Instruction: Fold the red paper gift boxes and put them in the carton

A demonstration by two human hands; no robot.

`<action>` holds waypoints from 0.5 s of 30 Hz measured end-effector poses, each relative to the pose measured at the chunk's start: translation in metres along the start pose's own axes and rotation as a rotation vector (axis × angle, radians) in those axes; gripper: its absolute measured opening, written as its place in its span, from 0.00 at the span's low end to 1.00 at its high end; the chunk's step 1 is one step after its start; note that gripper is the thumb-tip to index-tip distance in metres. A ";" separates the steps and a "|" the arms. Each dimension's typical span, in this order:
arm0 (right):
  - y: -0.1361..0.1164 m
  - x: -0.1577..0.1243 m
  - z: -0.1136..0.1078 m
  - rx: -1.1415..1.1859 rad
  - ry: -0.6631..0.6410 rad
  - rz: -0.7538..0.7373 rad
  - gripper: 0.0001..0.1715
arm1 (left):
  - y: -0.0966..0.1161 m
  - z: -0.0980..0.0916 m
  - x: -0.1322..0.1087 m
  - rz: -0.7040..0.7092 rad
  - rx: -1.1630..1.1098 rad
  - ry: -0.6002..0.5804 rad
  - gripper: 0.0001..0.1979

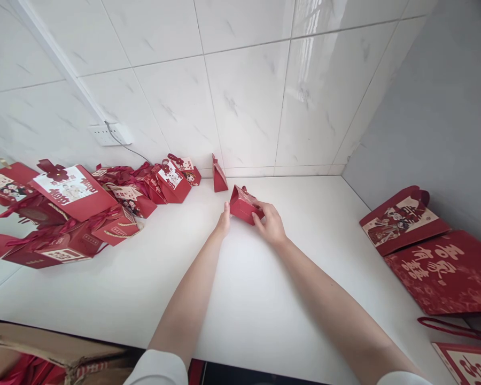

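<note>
A small red gift box [242, 206] is tilted just above or on the white table near its middle. My right hand [271, 222] grips its right side, thumb in front and fingers over the top. At the box's left end, my left hand [224, 220] is upright with its fingers together against the side. Behind, close to the wall, stands a small red triangular box [219, 176], touched by neither hand. The underside of the held box is hidden from view.
Several red gift boxes [76, 195] crowd the left of the white table [240, 299]. Red paper bags [444, 272] lean at the right by a grey panel. A cardboard box [44, 347] is at the lower left. A cable hangs from a wall socket [110, 135].
</note>
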State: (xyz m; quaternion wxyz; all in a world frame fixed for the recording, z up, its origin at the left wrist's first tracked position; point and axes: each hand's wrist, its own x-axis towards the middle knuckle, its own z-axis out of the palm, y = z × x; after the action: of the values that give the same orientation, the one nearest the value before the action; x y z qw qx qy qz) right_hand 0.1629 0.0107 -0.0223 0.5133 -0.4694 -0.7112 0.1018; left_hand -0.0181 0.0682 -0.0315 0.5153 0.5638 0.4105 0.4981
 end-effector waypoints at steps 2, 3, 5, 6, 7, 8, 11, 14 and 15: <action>0.002 0.000 0.001 0.015 -0.010 0.025 0.22 | 0.000 -0.005 0.001 -0.031 -0.004 -0.017 0.33; 0.004 0.000 0.002 0.025 -0.020 0.043 0.22 | 0.000 -0.006 0.001 -0.040 0.016 -0.022 0.33; 0.007 -0.001 0.004 0.046 -0.047 0.097 0.24 | 0.000 -0.009 0.002 -0.043 0.072 -0.010 0.30; 0.009 -0.001 0.006 0.055 -0.062 0.136 0.26 | 0.000 -0.010 0.003 -0.040 0.090 0.002 0.28; 0.011 -0.002 0.007 0.062 -0.079 0.177 0.28 | 0.000 -0.011 0.003 -0.037 0.095 0.018 0.25; 0.012 -0.002 0.007 0.069 -0.095 0.218 0.30 | 0.001 -0.011 0.003 -0.030 0.088 0.036 0.23; 0.013 -0.002 0.008 0.110 -0.125 0.295 0.35 | 0.002 -0.011 0.003 0.003 0.079 0.053 0.18; 0.011 -0.001 0.007 0.166 -0.089 0.291 0.38 | 0.003 -0.011 0.002 0.026 0.110 0.055 0.17; 0.010 -0.001 0.006 0.178 -0.061 0.286 0.38 | 0.003 -0.010 0.002 0.030 0.120 0.055 0.17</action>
State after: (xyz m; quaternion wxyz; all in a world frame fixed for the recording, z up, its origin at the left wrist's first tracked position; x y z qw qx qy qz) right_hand 0.1639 0.0177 -0.0318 0.5110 -0.5154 -0.6406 0.2506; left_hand -0.0281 0.0713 -0.0281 0.4617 0.5857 0.4452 0.4956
